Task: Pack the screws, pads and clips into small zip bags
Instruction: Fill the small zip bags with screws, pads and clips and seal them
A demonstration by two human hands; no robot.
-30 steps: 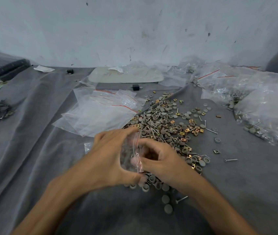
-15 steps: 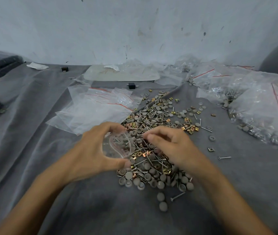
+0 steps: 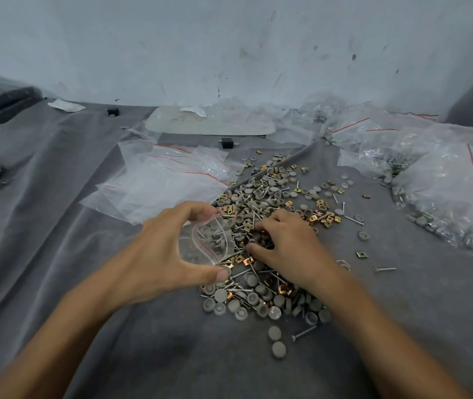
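In the middle of the grey cloth (image 3: 56, 249), the left hand (image 3: 160, 254) holds a small bag (image 3: 212, 243). Its fingers curl over the top and its thumb is under it, so the bag's mouth stays wide and faces the right. Some grey pads and a screw are already inside the bag. The right hand (image 3: 287, 249) lies just beside the bag, palm down on the pile (image 3: 267, 197), with its fingers bent into the bits. I cannot tell if it has picked anything up. Half a second ago its fingertips were higher, close to the bag's mouth, and now they have dropped down into the pile. A second ago both hands were holding the bag together, closer to the body. The left hand has kept its hold on the bag the whole time. The pile under and around the hands is a mix of round grey pads (image 3: 251, 280), thin screws (image 3: 304, 333) and shiny gold clips (image 3: 329, 218). A few pads and screws lie apart from the pile, near its edge. Behind the left hand lies a stack of empty bags (image 3: 166, 182) with red lines on them. Far off to the right sit the full bags (image 3: 445, 182) in a big heap. At the back, near the wall (image 3: 229, 53), lies a pale tray (image 3: 209, 126).
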